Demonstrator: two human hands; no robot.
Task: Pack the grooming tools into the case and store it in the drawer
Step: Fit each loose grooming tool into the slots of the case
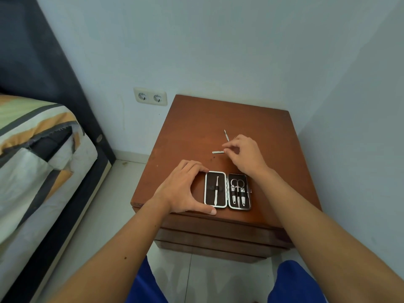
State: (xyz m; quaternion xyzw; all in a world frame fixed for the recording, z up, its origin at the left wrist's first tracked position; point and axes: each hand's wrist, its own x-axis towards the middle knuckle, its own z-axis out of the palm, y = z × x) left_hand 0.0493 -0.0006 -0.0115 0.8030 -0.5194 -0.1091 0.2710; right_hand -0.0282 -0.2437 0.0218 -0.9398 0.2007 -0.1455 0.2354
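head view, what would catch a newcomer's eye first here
The open grooming case lies near the front edge of the brown nightstand, its tools strapped inside, with the left hand steadying its left side. Behind it, the right hand pinches a small metal tool.

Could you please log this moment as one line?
left hand steadies open case | right hand pinching flat tool | nightstand
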